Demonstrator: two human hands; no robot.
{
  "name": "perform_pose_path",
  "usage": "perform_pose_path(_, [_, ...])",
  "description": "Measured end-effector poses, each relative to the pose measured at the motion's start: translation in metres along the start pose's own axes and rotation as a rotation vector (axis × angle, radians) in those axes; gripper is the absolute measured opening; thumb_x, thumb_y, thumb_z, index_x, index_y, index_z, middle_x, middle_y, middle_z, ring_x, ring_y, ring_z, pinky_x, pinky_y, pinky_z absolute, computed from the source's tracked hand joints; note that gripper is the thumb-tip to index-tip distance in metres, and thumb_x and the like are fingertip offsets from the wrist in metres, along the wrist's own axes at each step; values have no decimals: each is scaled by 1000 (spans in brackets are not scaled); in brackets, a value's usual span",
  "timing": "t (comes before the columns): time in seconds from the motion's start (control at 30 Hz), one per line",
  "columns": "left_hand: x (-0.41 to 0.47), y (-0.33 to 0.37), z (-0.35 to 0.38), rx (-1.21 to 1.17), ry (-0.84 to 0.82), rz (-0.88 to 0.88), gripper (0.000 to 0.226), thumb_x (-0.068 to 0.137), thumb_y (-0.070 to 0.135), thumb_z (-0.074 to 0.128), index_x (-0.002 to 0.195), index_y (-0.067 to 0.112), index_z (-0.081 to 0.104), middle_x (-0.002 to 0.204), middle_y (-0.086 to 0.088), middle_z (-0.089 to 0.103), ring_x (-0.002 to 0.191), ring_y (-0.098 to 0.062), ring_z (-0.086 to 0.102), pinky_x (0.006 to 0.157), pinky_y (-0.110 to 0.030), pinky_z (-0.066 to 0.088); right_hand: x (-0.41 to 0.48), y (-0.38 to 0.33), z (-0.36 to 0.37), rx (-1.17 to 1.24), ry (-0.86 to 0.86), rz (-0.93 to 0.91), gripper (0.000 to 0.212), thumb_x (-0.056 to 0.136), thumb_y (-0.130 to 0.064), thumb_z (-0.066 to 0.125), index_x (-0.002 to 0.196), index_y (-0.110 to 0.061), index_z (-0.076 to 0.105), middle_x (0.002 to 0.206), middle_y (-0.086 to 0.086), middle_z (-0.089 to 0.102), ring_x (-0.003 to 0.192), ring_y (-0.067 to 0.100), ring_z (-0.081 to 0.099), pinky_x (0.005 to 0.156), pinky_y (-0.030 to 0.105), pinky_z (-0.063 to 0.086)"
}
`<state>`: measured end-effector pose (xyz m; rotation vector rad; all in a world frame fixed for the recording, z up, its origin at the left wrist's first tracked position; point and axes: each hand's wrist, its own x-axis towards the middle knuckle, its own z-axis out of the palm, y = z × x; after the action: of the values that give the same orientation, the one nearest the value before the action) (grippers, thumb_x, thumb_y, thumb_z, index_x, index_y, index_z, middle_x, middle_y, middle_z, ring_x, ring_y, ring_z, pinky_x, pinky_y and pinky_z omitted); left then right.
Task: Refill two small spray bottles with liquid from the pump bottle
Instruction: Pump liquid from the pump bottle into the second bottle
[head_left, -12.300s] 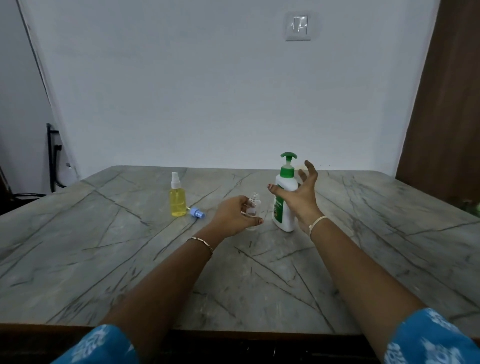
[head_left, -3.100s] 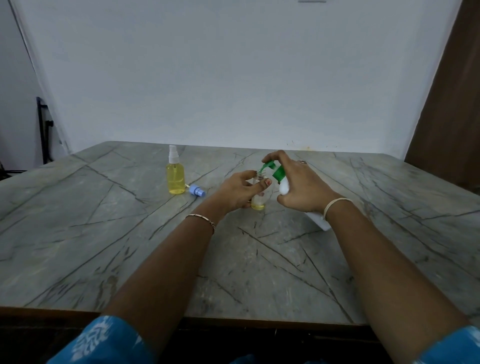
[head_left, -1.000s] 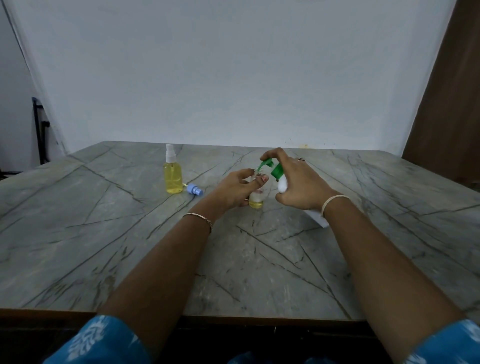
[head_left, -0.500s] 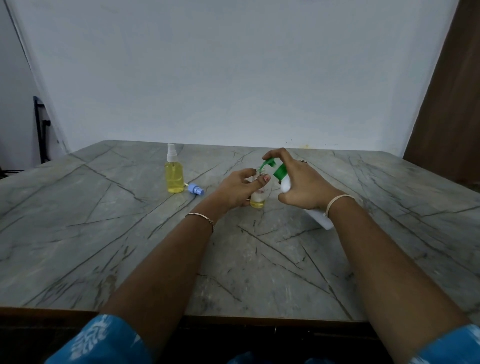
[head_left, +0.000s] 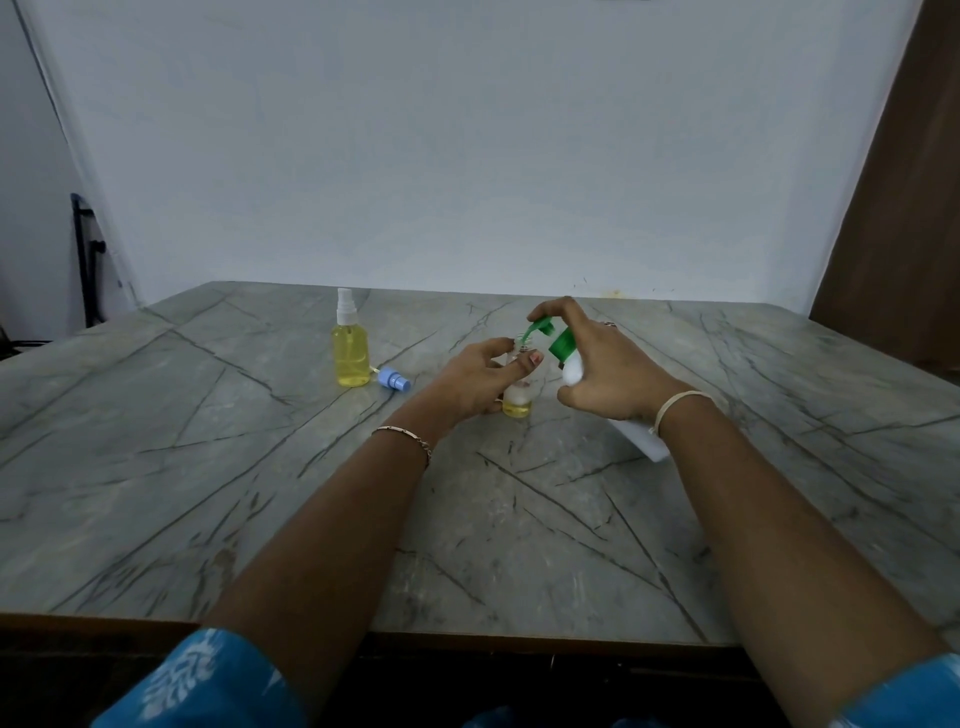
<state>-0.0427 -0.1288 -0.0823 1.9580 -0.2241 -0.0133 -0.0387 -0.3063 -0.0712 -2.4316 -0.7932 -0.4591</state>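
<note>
The pump bottle (head_left: 640, 439), tilted over the bench (head_left: 208, 467) in the right hand's (head_left: 608, 374) grip, had its nozzle at the mouth of the small spray bottle (head_left: 517, 404) that the left hand (head_left: 475, 384) pinched upright (only its bottom filled), so filling seemed underway, calling for steady, aimed presses.

No readable text, label or number anywhere.

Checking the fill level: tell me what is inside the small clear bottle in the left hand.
The small clear plastic bottle shows shallow yellow liquid at its base, with pale froth above. The left hand grips it and covers its middle, so that part is hidden.
</note>
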Motion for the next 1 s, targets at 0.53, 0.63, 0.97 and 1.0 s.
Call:
perform_pose_path(0.53, [0, 2, -1, -40, -6, -23, 65, 89, 42, 58, 143, 16, 34, 121, -5, 54, 94, -13, 57, 70, -22, 52, 0, -2, -1, 97, -28, 24, 75, 67, -1, 69, 126, -34, 35, 115, -1, 58, 80, 10, 62, 65, 21, 47])
perform_pose_path(0.63, [0, 1, -1, -46, -4, -25, 64, 89, 43, 59, 142, 17, 35, 120, -5, 56, 93, -12, 58, 75, -26, 53, 1, -4, 0, 103, -17, 23, 73, 67, -2, 70, 124, -32, 35, 115, 0, 58, 84, 17, 63, 71, 31, 54])
perform_pose_path(0.97, [-1, 2, -2, -50, -12, -19, 57, 90, 40, 57, 139, 17, 39, 116, -7, 58, 95, -16, 57, 71, -23, 52, -5, -1, -5, -4, -87, 15, 102, 73, -4, 67, 149, -48, 15, 106, -3, 59, 64, 5, 51, 56, 10, 37])
perform_pose_path(1.0, [0, 2, -2, -48, -11, -20, 58, 90, 41, 57, 140, 17, 38, 118, -8, 58, 96, -16, 57, 71, -23, 52, -5, -1, -5, -20, -98, 14, 103, 74, -5, 67, 149, -49, 13, 102, -3, 59, 65, 6, 51, 56, 11, 36])
